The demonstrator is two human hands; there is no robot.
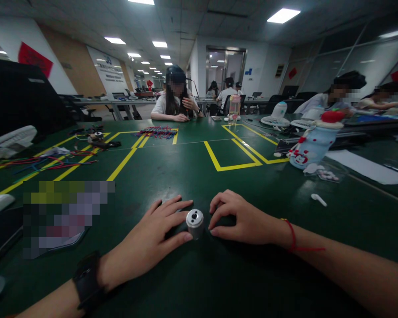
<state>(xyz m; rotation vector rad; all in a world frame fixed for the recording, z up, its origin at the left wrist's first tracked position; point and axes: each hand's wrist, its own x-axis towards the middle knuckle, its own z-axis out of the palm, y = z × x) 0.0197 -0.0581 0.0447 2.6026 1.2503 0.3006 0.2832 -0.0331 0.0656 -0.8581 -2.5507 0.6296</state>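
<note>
While the two hands frame it on the green table [172, 165], one silver cylinder [195, 229] stands upright, its long axis vertical, its dark-centred end pointing straight up! The left hand [162, 223] lies splayed, thumb and forefinger parted at the cylinder's left side; whether they grip it, one cannot tell. The right hand [239, 218] curls just to the right, clear of the metal, fingertips near the thumb, any pinch between them too small to tell. And the count: one watch [89, 279], one red string [293, 236], one earbud [319, 199], one blue bottle [313, 145], one pink bottle [234, 108]!
</note>
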